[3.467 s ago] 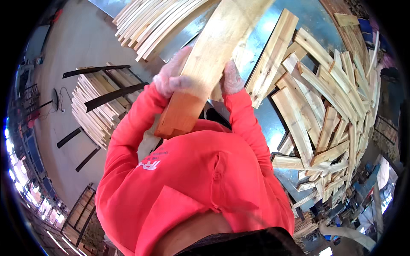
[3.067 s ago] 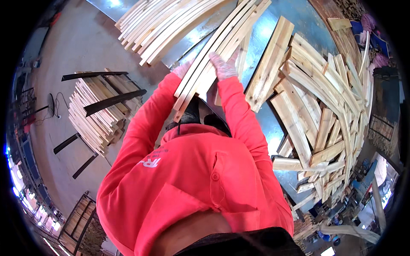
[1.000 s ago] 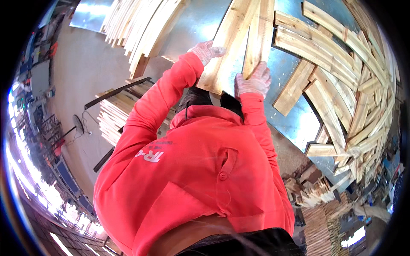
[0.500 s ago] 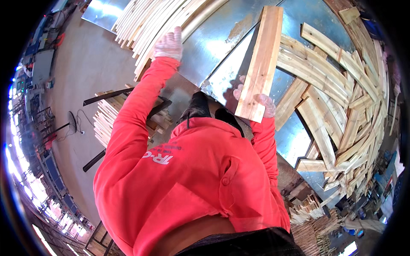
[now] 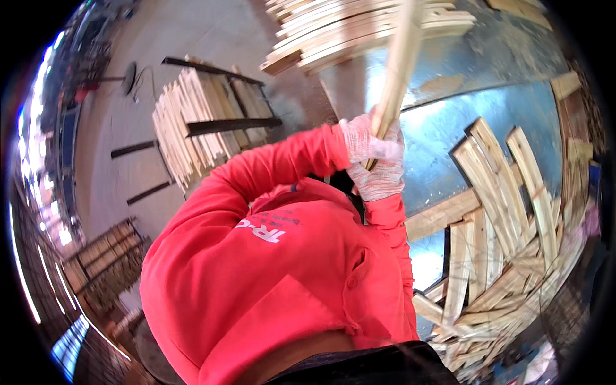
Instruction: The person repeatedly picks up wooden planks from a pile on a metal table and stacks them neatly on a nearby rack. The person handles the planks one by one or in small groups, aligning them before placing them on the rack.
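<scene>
Plank (image 5: 398, 61) now edge-on between both hands

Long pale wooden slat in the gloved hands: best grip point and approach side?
Grip the long pale wooden slat at its near end, as the left hand and right hand do now, both wrapped around it. It is narrow and runs away from the body over the shiny metal table, so probably best to come from below its near end, closing across the narrow width.

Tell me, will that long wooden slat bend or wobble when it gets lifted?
Probably stiff: the wooden slat runs straight above both gloved hands. It looks thin, so likely light. Held at one end by the left hand and right hand, it may sway.
</scene>
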Demonstrator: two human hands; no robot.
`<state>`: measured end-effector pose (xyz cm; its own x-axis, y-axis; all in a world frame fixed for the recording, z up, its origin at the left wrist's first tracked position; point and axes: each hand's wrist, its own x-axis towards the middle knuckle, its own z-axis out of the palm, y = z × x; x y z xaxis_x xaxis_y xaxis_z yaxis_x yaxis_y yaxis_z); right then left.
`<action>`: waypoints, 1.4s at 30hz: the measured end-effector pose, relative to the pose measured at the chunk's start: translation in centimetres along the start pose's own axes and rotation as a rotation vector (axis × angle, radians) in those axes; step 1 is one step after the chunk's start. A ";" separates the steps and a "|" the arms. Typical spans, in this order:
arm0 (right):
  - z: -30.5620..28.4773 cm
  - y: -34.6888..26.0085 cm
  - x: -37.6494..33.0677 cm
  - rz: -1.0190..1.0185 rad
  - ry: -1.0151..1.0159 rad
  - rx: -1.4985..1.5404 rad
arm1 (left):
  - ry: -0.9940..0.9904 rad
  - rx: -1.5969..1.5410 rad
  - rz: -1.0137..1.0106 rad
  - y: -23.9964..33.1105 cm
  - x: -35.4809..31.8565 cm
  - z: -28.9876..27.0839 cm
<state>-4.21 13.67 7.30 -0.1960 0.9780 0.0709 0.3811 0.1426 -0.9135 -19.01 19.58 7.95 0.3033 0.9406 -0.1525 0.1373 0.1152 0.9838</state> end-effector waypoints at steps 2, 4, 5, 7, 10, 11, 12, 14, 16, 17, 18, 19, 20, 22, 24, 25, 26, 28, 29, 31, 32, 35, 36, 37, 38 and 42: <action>1.1 0.7 1.1 -0.159 -0.188 0.078 | 0.239 -0.411 -0.117 -1.4 -2.4 -0.5; 1.8 0.9 2.3 -0.017 -0.381 0.375 | 0.289 -0.844 0.005 -6.7 -6.3 -6.8; 2.8 1.9 3.1 0.092 -0.325 0.253 | 0.376 -0.665 0.031 -4.0 -8.0 -8.9; 7.2 7.0 5.7 0.207 -0.077 0.546 | 0.614 -0.480 -0.189 -2.9 -12.3 -14.8; 12.0 13.7 15.1 0.129 0.059 0.083 | 0.956 -0.315 -0.042 -3.2 -18.9 -22.3; 12.8 13.6 17.7 0.161 0.044 0.192 | 1.127 -0.178 -0.086 -3.3 -21.6 -24.5; 13.5 12.8 19.6 0.246 0.029 0.323 | 1.243 -0.084 -0.141 -3.7 -24.6 -26.9; 15.9 7.5 21.5 0.626 0.088 0.603 | 1.452 0.086 -0.279 -5.6 -31.0 -32.6; 16.5 10.7 21.6 0.534 0.277 0.520 | 1.567 0.253 -0.466 -10.3 -38.5 -38.4; 16.6 9.5 19.7 0.223 0.065 0.047 | 1.631 0.331 -0.582 -13.5 -42.1 -40.1; 16.2 8.1 17.9 -0.127 0.034 -0.414 | 1.630 0.370 -0.690 -16.3 -44.6 -41.9; 14.9 9.1 16.9 0.020 0.042 -0.377 | 1.603 0.403 -0.792 -19.2 -46.3 -43.3; 13.8 10.2 16.0 0.166 0.050 -0.337 | 1.561 0.433 -0.889 -22.5 -47.5 -44.2; 13.1 11.2 14.0 0.257 0.050 -0.470 | 1.509 0.400 -0.852 -32.2 -46.9 -44.5; 8.8 14.9 11.0 0.359 0.082 -0.163 | 1.294 0.269 -0.867 -35.4 -40.9 -42.0; 8.1 14.8 9.9 0.434 0.130 -0.043 | 1.133 0.201 -0.893 -33.4 -36.5 -41.3; 8.0 14.0 10.3 0.493 0.146 0.085 | 1.060 0.388 -0.626 -37.8 -34.6 -39.0; 11.3 9.7 10.2 0.669 0.273 0.226 | 0.979 0.386 -0.377 -42.8 -32.3 -35.9; 12.6 7.4 9.0 0.761 0.377 0.305 | 0.956 0.214 -0.402 -42.2 -31.1 -35.8; 12.2 4.5 6.0 0.831 0.329 0.070 | 0.871 -0.115 -0.461 -37.9 -28.9 -35.6; 10.0 4.6 3.1 0.740 0.191 -0.072 | 0.797 -0.261 -0.492 -34.3 -27.5 -36.3; 7.9 -0.2 -0.4 0.622 -0.105 -0.672 | 0.152 0.665 -0.952 -25.5 -28.4 -39.8; 3.8 2.0 -2.7 0.541 -0.122 -0.740 | 0.223 0.778 -0.851 -25.9 -29.7 -39.9; 2.5 0.6 -2.9 0.591 -0.100 -0.859 | 0.331 0.830 -0.747 -26.1 -30.7 -40.2; -1.0 3.8 -5.1 0.449 -0.051 -0.960 | 0.391 0.831 -0.646 -25.0 -30.4 -39.3; -12.3 9.1 -5.4 0.533 -0.075 -1.393 | 0.167 0.701 -0.515 -15.8 -27.0 -24.8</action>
<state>11.45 11.59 3.55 0.2120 0.9568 -0.1988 0.9467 -0.1506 0.2846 -52.78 0.29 -1.12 -0.0893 0.8665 -0.4911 0.7820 0.3664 0.5042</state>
